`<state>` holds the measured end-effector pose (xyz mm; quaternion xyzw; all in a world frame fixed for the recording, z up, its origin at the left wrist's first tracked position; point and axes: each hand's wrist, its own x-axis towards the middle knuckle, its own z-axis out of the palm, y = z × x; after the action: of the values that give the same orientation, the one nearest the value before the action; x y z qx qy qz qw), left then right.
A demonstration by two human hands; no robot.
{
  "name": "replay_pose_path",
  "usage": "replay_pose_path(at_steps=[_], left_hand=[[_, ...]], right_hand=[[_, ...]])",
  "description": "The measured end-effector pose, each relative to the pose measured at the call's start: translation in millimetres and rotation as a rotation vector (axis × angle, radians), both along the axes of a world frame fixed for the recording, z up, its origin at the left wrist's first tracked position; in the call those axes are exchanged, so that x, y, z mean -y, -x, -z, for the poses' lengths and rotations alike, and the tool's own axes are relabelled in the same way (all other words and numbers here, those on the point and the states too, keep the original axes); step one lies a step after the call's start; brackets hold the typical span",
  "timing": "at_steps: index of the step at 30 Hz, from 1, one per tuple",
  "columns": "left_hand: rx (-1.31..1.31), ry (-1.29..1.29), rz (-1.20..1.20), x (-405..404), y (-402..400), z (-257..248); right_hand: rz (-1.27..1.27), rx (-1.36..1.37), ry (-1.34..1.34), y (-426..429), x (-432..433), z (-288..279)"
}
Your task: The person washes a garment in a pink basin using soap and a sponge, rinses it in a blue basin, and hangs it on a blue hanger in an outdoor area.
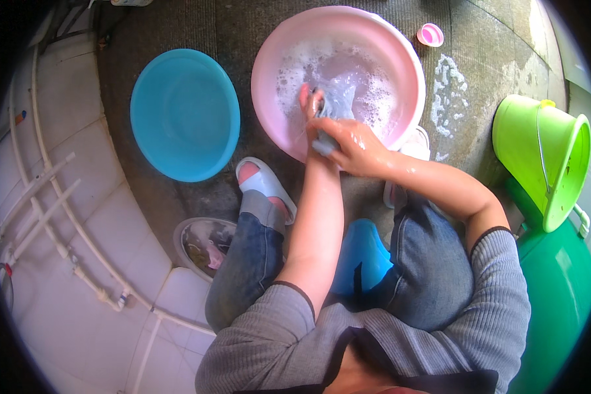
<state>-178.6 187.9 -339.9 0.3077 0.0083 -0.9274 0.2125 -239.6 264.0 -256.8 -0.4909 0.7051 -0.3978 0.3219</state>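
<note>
A wet grey cloth is bunched between both hands, low over the pink basin of sudsy water. My left hand reaches into the basin with its fingers around the cloth's left side; part of it is hidden. Crossing over the left wrist, my right hand grips a fold of the same cloth near the basin's front rim. Wet suds shine on the back of that hand. White foam floats around the cloth.
Left of the pink basin is a blue basin. A small pink cap and spilled foam are on the floor to the right. Farther right, a lime-green bucket lies tilted by a green container. White pipes line the left wall.
</note>
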Motion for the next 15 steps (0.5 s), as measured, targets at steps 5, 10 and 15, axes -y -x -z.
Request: replay_pose_path(at_steps=[5,10,15], left_hand=[[0.515,0.112,-0.127,-38,46,-22],[0.246,0.212,-0.068,-12,5,38],[0.459,0.029,-0.067,-34,38,2]], right_hand=[[0.424,-0.161,-0.205,70,12,70],[0.282,-0.048,-0.148,20,4,35],[0.451,-0.031,-0.228,49,8,59]])
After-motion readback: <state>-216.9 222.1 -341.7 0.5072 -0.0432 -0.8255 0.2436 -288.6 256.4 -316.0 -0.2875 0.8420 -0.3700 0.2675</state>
